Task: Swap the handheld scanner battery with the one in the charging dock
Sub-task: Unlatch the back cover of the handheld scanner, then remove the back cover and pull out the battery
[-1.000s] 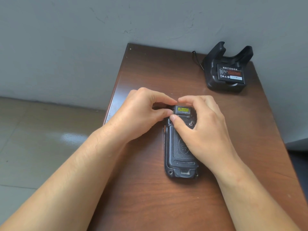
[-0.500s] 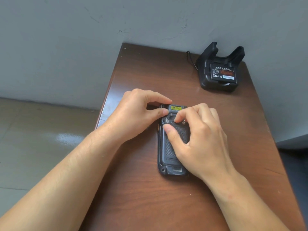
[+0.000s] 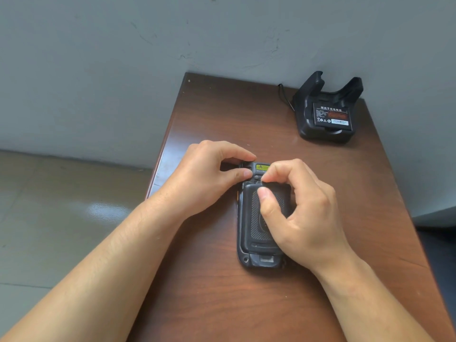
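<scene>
Left hand pinching scanner top edge, bracing it face-down on table. Right hand clamped on battery cover: thumb on the textured back, fingertips hooked at the upper lip, which looks slightly lifted. Early stage by the look of it: cover not off, scanner battery not visible. Spare battery seated in charging dock far right, untouched. Whole swap left.

The table fills the centre and right of the frame. The scanner lies on it at mid-frame, back up. The left hand is at its upper end, the right hand on its cover. At upper right stands the charging dock, a battery in it.
</scene>
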The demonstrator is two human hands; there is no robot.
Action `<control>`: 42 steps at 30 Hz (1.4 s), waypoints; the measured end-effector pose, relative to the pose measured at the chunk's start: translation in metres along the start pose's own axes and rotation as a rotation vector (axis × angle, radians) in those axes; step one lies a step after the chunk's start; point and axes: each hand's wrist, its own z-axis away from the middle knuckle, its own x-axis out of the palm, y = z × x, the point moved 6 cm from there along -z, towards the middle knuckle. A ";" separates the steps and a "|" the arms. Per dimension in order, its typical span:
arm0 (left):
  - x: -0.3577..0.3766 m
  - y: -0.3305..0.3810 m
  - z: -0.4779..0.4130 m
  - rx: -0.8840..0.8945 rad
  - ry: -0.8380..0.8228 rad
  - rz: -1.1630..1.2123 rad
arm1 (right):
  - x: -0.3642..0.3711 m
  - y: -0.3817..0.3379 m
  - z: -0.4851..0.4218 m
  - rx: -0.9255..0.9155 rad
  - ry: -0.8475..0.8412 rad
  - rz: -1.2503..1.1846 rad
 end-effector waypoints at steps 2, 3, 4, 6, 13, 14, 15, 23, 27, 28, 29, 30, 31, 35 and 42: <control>-0.001 0.000 0.000 0.005 0.001 0.001 | -0.002 0.000 0.000 0.041 -0.041 -0.110; -0.001 0.000 0.000 0.004 0.000 0.001 | -0.005 0.000 -0.001 0.093 -0.065 -0.188; -0.001 0.000 0.000 -0.001 -0.002 0.002 | -0.008 0.001 -0.002 0.155 -0.087 -0.282; -0.001 -0.001 0.000 -0.012 -0.005 0.011 | -0.022 0.001 -0.005 0.262 -0.129 -0.464; 0.002 -0.002 0.002 -0.027 0.009 0.024 | -0.064 0.048 -0.002 0.503 -0.322 -0.449; 0.003 -0.002 0.002 -0.028 0.007 0.022 | -0.063 0.056 0.002 0.522 -0.351 -0.398; 0.003 -0.001 0.002 -0.028 0.008 0.018 | -0.061 0.062 0.006 0.538 -0.372 -0.346; 0.003 0.001 0.003 -0.035 0.012 0.014 | -0.062 0.080 0.013 0.400 -0.338 0.130; 0.003 0.001 0.004 -0.035 0.006 0.017 | -0.067 0.085 0.016 0.355 -0.340 0.198; 0.003 0.002 0.004 -0.031 0.007 0.023 | -0.069 0.085 0.017 0.347 -0.332 0.202; 0.004 0.002 0.004 -0.026 0.008 0.030 | -0.071 0.085 0.017 0.338 -0.323 0.204; 0.004 0.002 0.005 -0.022 0.010 0.035 | -0.072 0.084 0.017 0.334 -0.313 0.200; 0.004 0.001 0.005 -0.018 0.011 0.034 | -0.073 0.082 0.016 0.330 -0.301 0.197; 0.004 0.000 0.004 -0.023 0.014 0.016 | -0.078 0.053 0.003 0.235 -0.249 0.162; -0.001 0.017 0.024 0.217 -0.119 -0.229 | -0.028 0.018 0.008 0.051 -0.603 0.140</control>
